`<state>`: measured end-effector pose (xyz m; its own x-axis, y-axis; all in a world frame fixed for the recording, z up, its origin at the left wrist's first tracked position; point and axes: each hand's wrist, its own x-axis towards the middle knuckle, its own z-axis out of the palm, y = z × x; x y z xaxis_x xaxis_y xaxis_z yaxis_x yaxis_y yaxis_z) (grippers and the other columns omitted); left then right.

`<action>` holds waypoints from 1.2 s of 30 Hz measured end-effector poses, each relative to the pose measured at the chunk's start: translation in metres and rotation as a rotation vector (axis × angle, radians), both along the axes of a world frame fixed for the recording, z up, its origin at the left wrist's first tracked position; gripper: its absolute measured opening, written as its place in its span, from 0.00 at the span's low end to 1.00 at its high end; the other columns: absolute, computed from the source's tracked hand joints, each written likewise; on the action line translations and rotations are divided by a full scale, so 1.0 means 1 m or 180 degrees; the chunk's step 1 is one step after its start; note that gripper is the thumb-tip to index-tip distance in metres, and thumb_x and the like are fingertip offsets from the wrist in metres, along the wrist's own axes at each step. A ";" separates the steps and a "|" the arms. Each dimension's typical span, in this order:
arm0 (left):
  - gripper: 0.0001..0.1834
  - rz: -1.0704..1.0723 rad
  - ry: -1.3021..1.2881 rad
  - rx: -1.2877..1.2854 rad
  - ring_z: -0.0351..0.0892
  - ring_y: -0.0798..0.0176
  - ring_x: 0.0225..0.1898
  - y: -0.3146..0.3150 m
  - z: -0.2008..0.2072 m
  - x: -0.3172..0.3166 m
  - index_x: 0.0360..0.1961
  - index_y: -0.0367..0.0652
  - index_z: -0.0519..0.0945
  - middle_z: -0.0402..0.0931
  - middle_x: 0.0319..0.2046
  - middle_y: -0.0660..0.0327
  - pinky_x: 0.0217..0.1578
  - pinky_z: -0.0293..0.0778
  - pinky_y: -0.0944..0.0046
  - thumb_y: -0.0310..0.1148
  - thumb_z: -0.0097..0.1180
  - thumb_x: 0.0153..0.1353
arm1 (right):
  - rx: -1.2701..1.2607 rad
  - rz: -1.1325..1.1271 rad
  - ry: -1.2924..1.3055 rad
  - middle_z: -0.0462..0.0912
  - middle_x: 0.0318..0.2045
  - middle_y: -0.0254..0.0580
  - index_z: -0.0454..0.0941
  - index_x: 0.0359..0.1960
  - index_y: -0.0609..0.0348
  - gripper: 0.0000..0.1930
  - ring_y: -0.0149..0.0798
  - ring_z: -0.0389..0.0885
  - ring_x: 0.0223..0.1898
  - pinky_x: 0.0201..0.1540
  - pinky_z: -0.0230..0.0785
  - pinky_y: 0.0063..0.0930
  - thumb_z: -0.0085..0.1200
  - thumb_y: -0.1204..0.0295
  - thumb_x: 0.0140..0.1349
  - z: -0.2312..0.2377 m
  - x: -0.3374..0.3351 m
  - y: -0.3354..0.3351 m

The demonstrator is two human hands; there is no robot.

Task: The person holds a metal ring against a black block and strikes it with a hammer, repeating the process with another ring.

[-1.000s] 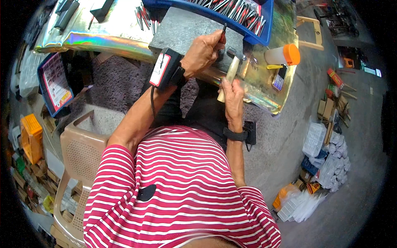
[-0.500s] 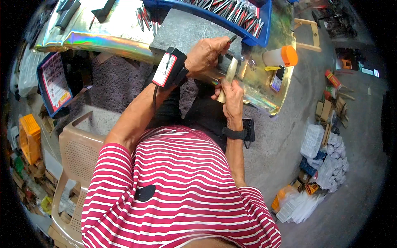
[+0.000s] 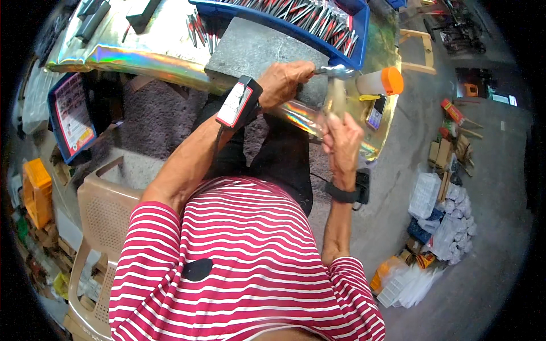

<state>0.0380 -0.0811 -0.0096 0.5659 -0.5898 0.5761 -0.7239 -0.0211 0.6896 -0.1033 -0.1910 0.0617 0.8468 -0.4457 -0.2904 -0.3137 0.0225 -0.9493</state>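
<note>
My left hand (image 3: 284, 82) rests at the right part of a grey block (image 3: 256, 48), its fingers closed around a slim piece whose dark, shiny end (image 3: 321, 70) sticks out to the right; the rest is hidden in the fist. My right hand (image 3: 344, 139) grips the pale wooden handle of a hammer (image 3: 336, 99), which is smeared by motion. The hammer's shiny metal head is up beside the tip of that piece; I cannot tell whether they touch.
Beyond the block, a blue tray (image 3: 357, 54) holds many slim red-and-black tools (image 3: 307, 23); more lie left of it (image 3: 198, 31). An orange-capped bottle (image 3: 381, 81) and a phone (image 3: 376, 113) are at the table's right. A beige plastic chair (image 3: 108, 213) stands at left.
My right hand and the hammer have moved to the right, and the hammer's head now shows near the piece in my left hand. My left hand has turned slightly and lowered a little.
</note>
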 end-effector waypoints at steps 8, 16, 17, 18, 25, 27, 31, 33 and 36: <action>0.05 -0.0052 -0.0012 0.0063 0.70 0.49 0.27 0.002 0.002 -0.002 0.28 0.41 0.63 0.66 0.23 0.54 0.24 0.66 0.59 0.23 0.45 0.49 | -0.3044 0.0484 -0.0668 0.74 0.20 0.43 0.68 0.35 0.65 0.10 0.41 0.74 0.21 0.24 0.65 0.31 0.49 0.71 0.56 0.051 -0.010 -0.012; 0.07 0.0059 -0.0071 0.0074 0.71 0.48 0.29 0.001 -0.004 -0.001 0.30 0.40 0.64 0.68 0.25 0.54 0.25 0.68 0.59 0.22 0.45 0.49 | -0.3851 0.0840 -0.0628 0.73 0.19 0.42 0.70 0.37 0.64 0.10 0.29 0.71 0.19 0.20 0.61 0.24 0.48 0.72 0.56 0.075 -0.006 -0.006; 0.07 0.0054 -0.0114 0.0071 0.71 0.48 0.29 0.001 -0.005 0.000 0.30 0.40 0.64 0.68 0.25 0.54 0.25 0.68 0.59 0.22 0.45 0.48 | -0.3871 0.0475 -0.0897 0.74 0.20 0.49 0.69 0.36 0.64 0.10 0.42 0.73 0.21 0.22 0.63 0.31 0.50 0.72 0.54 0.087 -0.007 -0.001; 0.07 0.0061 -0.0107 0.0064 0.71 0.48 0.29 0.002 -0.004 0.000 0.30 0.40 0.64 0.68 0.25 0.54 0.25 0.68 0.59 0.22 0.45 0.48 | -0.3877 0.0111 -0.1160 0.74 0.21 0.55 0.68 0.35 0.63 0.10 0.55 0.74 0.24 0.23 0.65 0.38 0.51 0.72 0.52 0.097 -0.008 0.004; 0.07 0.0044 0.0017 0.0062 0.71 0.49 0.29 0.000 -0.002 -0.005 0.29 0.40 0.64 0.67 0.25 0.53 0.25 0.68 0.59 0.23 0.46 0.48 | -0.4463 0.1075 -0.0505 0.74 0.19 0.49 0.66 0.32 0.63 0.09 0.42 0.75 0.19 0.21 0.64 0.34 0.49 0.73 0.53 0.055 -0.006 -0.010; 0.07 0.0063 0.0089 0.0228 0.71 0.48 0.29 0.000 -0.003 -0.005 0.29 0.40 0.64 0.67 0.25 0.53 0.25 0.68 0.58 0.23 0.46 0.48 | -0.4149 0.0903 -0.0554 0.72 0.20 0.33 0.69 0.32 0.62 0.05 0.29 0.69 0.17 0.17 0.59 0.23 0.44 0.73 0.58 0.058 -0.005 -0.012; 0.06 0.0054 -0.0036 -0.0043 0.71 0.48 0.28 0.001 -0.005 -0.003 0.29 0.40 0.64 0.67 0.25 0.53 0.25 0.67 0.58 0.24 0.45 0.48 | -0.3753 0.0116 -0.1147 0.69 0.17 0.31 0.69 0.32 0.64 0.07 0.28 0.66 0.15 0.16 0.57 0.22 0.44 0.72 0.58 0.091 -0.009 0.006; 0.06 0.0066 0.0002 -0.0017 0.71 0.48 0.28 0.003 -0.005 -0.002 0.29 0.40 0.64 0.67 0.24 0.53 0.25 0.67 0.58 0.24 0.45 0.49 | -0.3408 -0.0413 -0.1197 0.67 0.15 0.31 0.68 0.32 0.67 0.08 0.29 0.64 0.14 0.16 0.57 0.23 0.45 0.73 0.57 0.098 -0.013 0.015; 0.05 0.0083 -0.0023 -0.0007 0.71 0.48 0.28 -0.001 -0.005 -0.002 0.29 0.40 0.64 0.67 0.24 0.53 0.24 0.67 0.58 0.24 0.44 0.49 | -0.4357 0.0492 -0.1124 0.69 0.16 0.43 0.66 0.32 0.65 0.07 0.42 0.68 0.15 0.17 0.59 0.30 0.46 0.74 0.55 0.064 -0.006 -0.003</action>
<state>0.0364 -0.0820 -0.0147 0.5769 -0.5737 0.5814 -0.7280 -0.0385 0.6844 -0.1096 -0.1941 0.1256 0.8482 -0.0959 0.5210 0.0258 -0.9748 -0.2214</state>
